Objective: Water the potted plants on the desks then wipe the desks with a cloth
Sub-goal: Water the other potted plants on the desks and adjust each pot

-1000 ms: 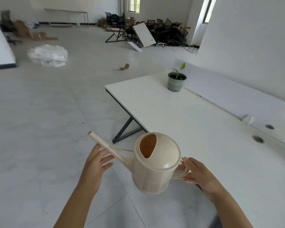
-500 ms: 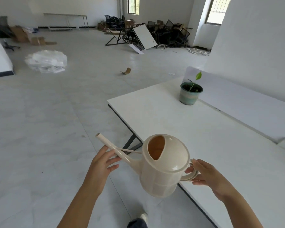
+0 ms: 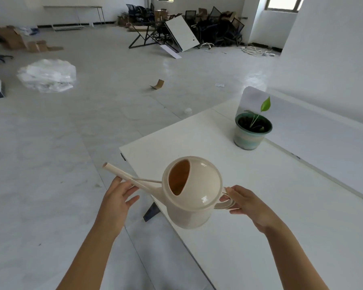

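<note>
I see a crumpled plastic sheet (image 3: pixel 47 75) lying on the floor (image 3: pixel 113 105). A small bit of cardboard (image 3: pixel 158 84) lies near the middle. Far back, black chairs (image 3: pixel 216 28) sit piled up beside a leaning white board (image 3: pixel 181 33). Brown boxes (image 3: pixel 19 41) sit at the far left. Some white cables (image 3: pixel 257 51) lie under a window (image 3: pixel 282 3).
</note>
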Motion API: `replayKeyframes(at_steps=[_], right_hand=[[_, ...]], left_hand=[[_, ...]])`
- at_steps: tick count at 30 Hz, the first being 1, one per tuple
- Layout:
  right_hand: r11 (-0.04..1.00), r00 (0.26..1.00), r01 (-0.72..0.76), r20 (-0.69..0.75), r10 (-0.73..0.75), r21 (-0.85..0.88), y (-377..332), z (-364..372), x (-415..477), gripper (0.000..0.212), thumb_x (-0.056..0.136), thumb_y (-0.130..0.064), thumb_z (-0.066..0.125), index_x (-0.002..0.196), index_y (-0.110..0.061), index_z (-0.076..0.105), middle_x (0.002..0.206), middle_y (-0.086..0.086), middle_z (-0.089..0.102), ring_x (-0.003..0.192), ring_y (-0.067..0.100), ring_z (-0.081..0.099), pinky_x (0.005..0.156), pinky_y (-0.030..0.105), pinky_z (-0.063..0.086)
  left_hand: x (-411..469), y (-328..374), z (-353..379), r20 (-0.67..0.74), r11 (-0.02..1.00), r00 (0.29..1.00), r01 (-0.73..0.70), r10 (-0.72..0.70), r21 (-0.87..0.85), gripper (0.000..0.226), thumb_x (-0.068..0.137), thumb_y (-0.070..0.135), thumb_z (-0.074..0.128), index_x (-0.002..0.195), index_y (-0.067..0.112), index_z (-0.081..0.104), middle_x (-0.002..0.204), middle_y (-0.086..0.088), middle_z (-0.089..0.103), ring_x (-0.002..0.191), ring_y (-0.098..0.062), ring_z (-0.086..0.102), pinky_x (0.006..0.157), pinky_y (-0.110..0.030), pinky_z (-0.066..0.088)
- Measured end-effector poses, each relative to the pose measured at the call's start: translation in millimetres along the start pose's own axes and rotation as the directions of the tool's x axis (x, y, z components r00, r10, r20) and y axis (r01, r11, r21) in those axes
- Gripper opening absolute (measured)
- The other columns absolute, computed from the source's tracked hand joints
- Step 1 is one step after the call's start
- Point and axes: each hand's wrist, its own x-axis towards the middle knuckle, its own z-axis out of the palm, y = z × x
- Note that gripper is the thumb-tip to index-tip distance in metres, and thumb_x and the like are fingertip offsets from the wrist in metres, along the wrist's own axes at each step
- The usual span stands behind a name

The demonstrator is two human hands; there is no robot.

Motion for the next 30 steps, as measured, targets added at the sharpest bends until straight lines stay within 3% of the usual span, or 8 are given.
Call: replayKeyframes(at_steps=[5, 8, 13, 20, 23, 26, 28, 30], right_hand=[[0.998, 0.995, -0.056, -0.078, 0.058, 0.029, -0.7, -14.8, 16.4, 0.033, 0.093, -0.034, 0.043, 0.097, -0.005, 0.060, 0.095, -0.001, 0.066, 0.087, 0.018, 0.058, 0.082, 0.030, 0.046], [0.996, 0.988, -0.093, -0.125, 0.092, 0.001, 3.0, -22.6, 21.0, 0.035, 0.094, -0.034, 0.041, 0.094, -0.005, 0.062, 0.091, -0.004, 0.067, 0.088, 0.016, 0.059, 0.084, 0.030, 0.048], [0.983, 0.942, -0.181, -0.279, 0.185, 0.040, -0.9, -26.7, 32.3, 0.036, 0.094, -0.034, 0.039, 0.089, -0.008, 0.063, 0.085, -0.006, 0.068, 0.082, 0.014, 0.059, 0.083, 0.031, 0.049], [0.936, 0.788, -0.170, -0.528, 0.316, 0.307, -23.7, 4.7, 37.9, 0.027, 0.093, -0.029, 0.045, 0.075, -0.013, 0.058, 0.068, -0.016, 0.069, 0.076, 0.012, 0.058, 0.083, 0.031, 0.048], [0.913, 0.706, -0.151, -0.605, 0.368, 0.380, -36.1, 22.7, 41.8, 0.026, 0.090, -0.030, 0.049, 0.076, -0.012, 0.059, 0.080, -0.007, 0.072, 0.080, 0.014, 0.059, 0.082, 0.031, 0.049], [0.909, 0.633, -0.172, -0.664, 0.397, 0.379, -42.9, 42.2, 45.2, 0.021, 0.090, -0.025, 0.053, 0.075, -0.010, 0.057, 0.092, 0.006, 0.072, 0.087, 0.019, 0.062, 0.084, 0.035, 0.049], [0.908, 0.576, -0.192, -0.706, 0.412, 0.372, -45.1, 52.4, 45.7, 0.019, 0.088, -0.019, 0.056, 0.073, -0.007, 0.054, 0.090, 0.010, 0.072, 0.085, 0.020, 0.062, 0.082, 0.037, 0.049], [0.902, 0.503, -0.189, -0.751, 0.428, 0.388, -48.8, 58.6, 43.9, 0.022, 0.088, -0.018, 0.056, 0.075, -0.001, 0.056, 0.084, 0.006, 0.073, 0.078, 0.019, 0.062, 0.078, 0.035, 0.050]], left_hand=[[56.3, 1.3, 31.9, 0.095, 0.997, 0.994, 0.060, -0.056, -0.039, 0.040, 0.097, 0.019, 0.040, 0.137, 0.018, 0.042, 0.117, -0.008, 0.061, 0.113, -0.025, 0.056, 0.092, -0.039, 0.042], [89.3, -1.1, 57.3, 0.188, 0.994, 0.978, 0.097, -0.088, -0.041, 0.033, 0.097, 0.018, 0.039, 0.129, 0.023, 0.046, 0.104, -0.005, 0.065, 0.106, -0.022, 0.059, 0.093, -0.040, 0.041], [154.6, -6.9, 99.1, 0.383, 0.982, 0.905, 0.186, -0.184, 0.034, 0.028, 0.097, 0.014, 0.037, 0.117, 0.027, 0.051, 0.099, -0.002, 0.063, 0.096, -0.018, 0.059, 0.081, -0.034, 0.044], [230.6, 3.4, 156.8, 0.635, 0.960, 0.720, 0.225, -0.279, 0.167, 0.030, 0.095, 0.011, 0.039, 0.117, 0.028, 0.052, 0.094, -0.002, 0.061, 0.092, -0.017, 0.058, 0.081, -0.033, 0.043], [251.1, 7.6, 180.2, 0.719, 0.953, 0.626, 0.210, -0.302, 0.217, 0.022, 0.094, 0.012, 0.042, 0.105, 0.027, 0.056, 0.094, -0.003, 0.060, 0.093, -0.019, 0.057, 0.082, -0.033, 0.044], [263.6, 4.5, 198.1, 0.767, 0.948, 0.557, 0.219, -0.317, 0.233, 0.025, 0.091, 0.019, 0.048, 0.116, 0.016, 0.051, 0.095, -0.004, 0.059, 0.099, -0.021, 0.054, 0.086, -0.033, 0.042], [263.1, 0.5, 206.8, 0.785, 0.939, 0.520, 0.251, -0.337, 0.237, 0.030, 0.095, 0.020, 0.043, 0.123, 0.014, 0.049, 0.098, -0.004, 0.058, 0.101, -0.019, 0.054, 0.092, -0.034, 0.040], [255.7, -3.2, 214.1, 0.812, 0.931, 0.467, 0.271, -0.350, 0.246, 0.026, 0.096, 0.020, 0.040, 0.117, 0.013, 0.054, 0.099, -0.003, 0.057, 0.105, -0.018, 0.053, 0.095, -0.035, 0.039]])
